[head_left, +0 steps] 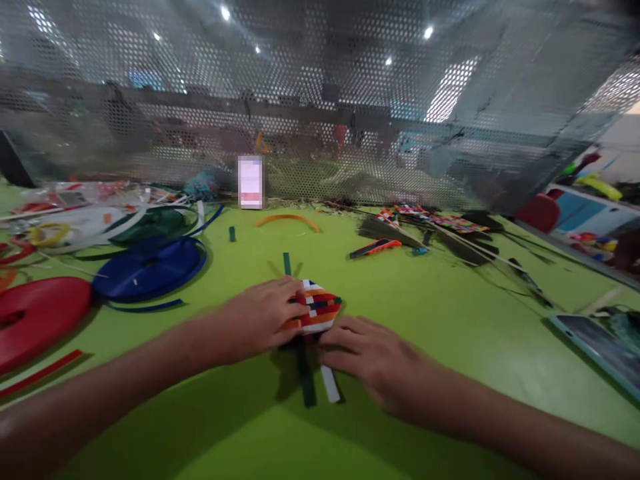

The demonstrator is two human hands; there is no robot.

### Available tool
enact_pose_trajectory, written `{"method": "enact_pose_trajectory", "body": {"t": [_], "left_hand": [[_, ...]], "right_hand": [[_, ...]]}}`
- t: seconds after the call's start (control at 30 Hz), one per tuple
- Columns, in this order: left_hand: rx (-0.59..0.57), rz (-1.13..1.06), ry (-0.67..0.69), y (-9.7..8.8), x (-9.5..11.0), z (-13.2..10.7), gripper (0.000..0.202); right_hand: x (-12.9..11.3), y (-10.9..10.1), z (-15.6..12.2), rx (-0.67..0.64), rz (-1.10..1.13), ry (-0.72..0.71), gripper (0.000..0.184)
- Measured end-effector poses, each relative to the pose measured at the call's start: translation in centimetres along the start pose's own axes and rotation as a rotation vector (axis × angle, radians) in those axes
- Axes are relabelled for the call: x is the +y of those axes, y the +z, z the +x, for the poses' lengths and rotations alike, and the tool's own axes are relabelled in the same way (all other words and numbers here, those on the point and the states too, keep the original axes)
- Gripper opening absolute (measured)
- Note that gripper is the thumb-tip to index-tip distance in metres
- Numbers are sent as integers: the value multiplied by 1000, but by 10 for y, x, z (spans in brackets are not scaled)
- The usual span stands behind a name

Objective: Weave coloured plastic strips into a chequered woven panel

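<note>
A small woven piece (320,308) of orange, red, white and dark green strips lies on the green table (430,313). My left hand (260,317) is closed on its left side, and my right hand (370,353) pinches its lower right edge. Loose ends of a dark green strip (306,383) and a white strip (330,385) stick out below the piece toward me. Another green strip end (287,263) pokes out behind it.
Coils of strip sit at the left: a blue roll (147,268), a red roll (35,317), and green and white ones behind. An orange strip (287,219), a cutter (375,248) and finished woven pieces (435,220) lie farther back. A perforated metal screen (320,107) closes the rear. A tablet (595,343) lies at right.
</note>
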State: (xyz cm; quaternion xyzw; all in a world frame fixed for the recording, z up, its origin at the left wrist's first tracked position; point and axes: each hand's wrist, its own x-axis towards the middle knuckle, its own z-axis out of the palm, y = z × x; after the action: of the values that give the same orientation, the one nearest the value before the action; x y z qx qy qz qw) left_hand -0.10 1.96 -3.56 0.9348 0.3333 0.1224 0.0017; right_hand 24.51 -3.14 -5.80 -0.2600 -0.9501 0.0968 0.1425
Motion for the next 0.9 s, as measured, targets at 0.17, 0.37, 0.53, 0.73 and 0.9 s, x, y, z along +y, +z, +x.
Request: {"method": "enact_pose_trajectory", "body": {"t": [0.17,0.37,0.53,0.73,0.9], "left_hand": [[-166,-103,103,5,-8,-2,28],[-144,-57,126,8,-9,1,32],[-171,2,94,16,-6,1,40],[-111,11,75,21,-4,-1,41],[-121,-4,76,22,-7,-3,43]], "right_hand": [[2,-7,-12,4,-101,30,31],[-8,11,-19,122,-310,151,27],[-9,20,-26,119,-499,159,49],[-10,21,-29,231,-623,188,36],[-9,24,-33,242,-610,231,43]]}}
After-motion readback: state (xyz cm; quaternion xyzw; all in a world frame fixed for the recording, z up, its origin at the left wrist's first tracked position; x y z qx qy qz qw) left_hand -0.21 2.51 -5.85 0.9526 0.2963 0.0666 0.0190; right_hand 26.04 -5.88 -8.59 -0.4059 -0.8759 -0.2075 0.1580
